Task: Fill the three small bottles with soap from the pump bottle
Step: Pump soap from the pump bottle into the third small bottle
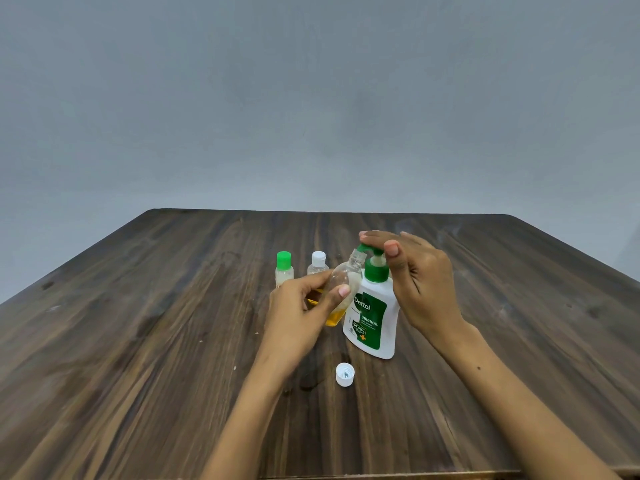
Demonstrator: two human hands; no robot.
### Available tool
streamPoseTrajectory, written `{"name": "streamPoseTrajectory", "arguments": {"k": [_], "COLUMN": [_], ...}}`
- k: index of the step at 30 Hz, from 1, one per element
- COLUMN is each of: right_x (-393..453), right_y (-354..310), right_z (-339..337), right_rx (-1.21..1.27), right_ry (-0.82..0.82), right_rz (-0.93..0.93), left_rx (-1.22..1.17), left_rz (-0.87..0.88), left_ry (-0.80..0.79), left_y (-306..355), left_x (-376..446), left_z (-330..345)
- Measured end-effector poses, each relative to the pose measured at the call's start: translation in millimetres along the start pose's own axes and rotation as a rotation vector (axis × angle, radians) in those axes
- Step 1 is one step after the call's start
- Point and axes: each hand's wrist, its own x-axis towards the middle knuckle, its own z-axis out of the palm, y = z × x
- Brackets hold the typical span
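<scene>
Tilted small bottle (341, 289), amber soap inside

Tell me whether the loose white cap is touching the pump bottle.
Apart. The head view shows the white cap lying nearer the camera than the pump bottle, with bare table between them.

Two bare forearms enter from the lower edge of the view, with no sleeves, watches, bracelets or rings visible anywhere on them. The left hand (301, 313) and the right hand (420, 289) are both uncovered, without gloves. The fingers (391, 249) are slim, with short, neatly trimmed nails that look pale pink and unpainted. A small dark mole sits on the right forearm, a little below the wrist. Both arms are slender and smooth, widening toward the elbows, which lie outside the view. Nothing of the person's clothing shows in the view.
</scene>
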Motion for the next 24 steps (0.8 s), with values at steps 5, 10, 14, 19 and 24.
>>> {"name": "streamPoseTrajectory", "arguments": {"k": [5,10,14,19,24], "right_x": [-4,-9,-2,-11,-5], "right_y": [1,2,2,0,0], "right_z": [2,4,-1,5,-1], "right_rx": [-0.003,0.023,-0.019,-0.020,-0.038], "right_ry": [0.013,0.024,0.017,0.020,-0.002], "right_rz": [0.014,0.025,-0.009,0.023,-0.006], "left_rx": [0.026,0.028,0.057,0.044,0.023], "left_rz": [0.003,0.005,-0.009,-0.019,-0.023], "left_ry": [0.008,-0.012,0.001,0.002,0.000], "left_y": [1,2,3,-1,0], "left_x": [1,0,1,1,0], "left_z": [-2,-1,-2,-2,-1]}}
